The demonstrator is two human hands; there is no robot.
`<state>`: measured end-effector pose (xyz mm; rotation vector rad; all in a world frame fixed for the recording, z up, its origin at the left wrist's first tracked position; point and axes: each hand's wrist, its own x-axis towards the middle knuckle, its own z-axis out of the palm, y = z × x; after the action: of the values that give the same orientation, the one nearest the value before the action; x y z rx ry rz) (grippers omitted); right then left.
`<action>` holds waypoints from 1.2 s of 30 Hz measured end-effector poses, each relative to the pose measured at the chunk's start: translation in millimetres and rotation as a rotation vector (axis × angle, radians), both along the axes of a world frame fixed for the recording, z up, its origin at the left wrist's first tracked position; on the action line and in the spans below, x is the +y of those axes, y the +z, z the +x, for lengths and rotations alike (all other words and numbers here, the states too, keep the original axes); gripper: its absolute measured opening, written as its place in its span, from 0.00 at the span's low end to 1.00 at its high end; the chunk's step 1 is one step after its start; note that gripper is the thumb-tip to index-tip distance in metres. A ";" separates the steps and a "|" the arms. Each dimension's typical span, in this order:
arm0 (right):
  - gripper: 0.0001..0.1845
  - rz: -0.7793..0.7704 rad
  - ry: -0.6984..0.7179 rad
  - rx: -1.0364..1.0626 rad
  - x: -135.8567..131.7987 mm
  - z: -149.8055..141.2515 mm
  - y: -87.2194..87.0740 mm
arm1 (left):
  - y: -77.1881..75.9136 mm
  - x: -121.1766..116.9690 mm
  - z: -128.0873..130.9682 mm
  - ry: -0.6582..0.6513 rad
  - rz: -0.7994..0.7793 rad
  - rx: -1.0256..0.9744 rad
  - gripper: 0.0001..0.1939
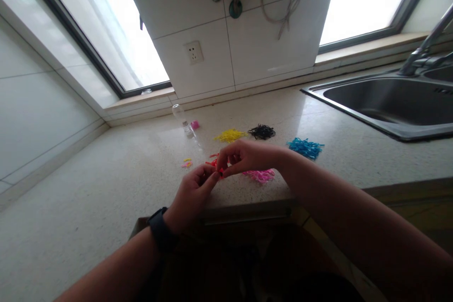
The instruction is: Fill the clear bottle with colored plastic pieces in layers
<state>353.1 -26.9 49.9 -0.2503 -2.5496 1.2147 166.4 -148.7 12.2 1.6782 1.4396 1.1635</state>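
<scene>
My left hand, with a dark watch on its wrist, pinches a small red band at the front of the counter. Fingers of my right hand close on the same spot from the other side, so the fingertips of both hands meet. Just behind the fingertips lies a partly hidden red pile of bands. Under my right wrist is a pink pile. Farther back are a yellow pile and a black pile, with a blue pile to the right.
A few loose yellow and pink pieces lie left of my hands. Behind them a clear bottle rests near a pink cap. A steel sink with a faucet is at the right. The counter's front edge runs below my hands.
</scene>
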 end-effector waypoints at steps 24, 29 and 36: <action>0.15 -0.042 -0.088 0.015 4.8 -4.3 -6.6 | 1.5 1.4 -2.8 -0.027 0.000 -0.067 0.11; 0.14 -0.043 -0.079 0.032 4.5 -3.4 -6.5 | 2.1 0.3 -2.2 -0.024 0.000 -0.079 0.12; 0.13 -0.023 -0.058 0.056 4.9 -3.1 -5.9 | 4.1 -0.3 -1.6 -0.025 -0.001 -0.061 0.12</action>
<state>350.0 -22.0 44.0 -0.2900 -2.4650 1.2123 164.8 -149.0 16.3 1.6408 1.3781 1.1901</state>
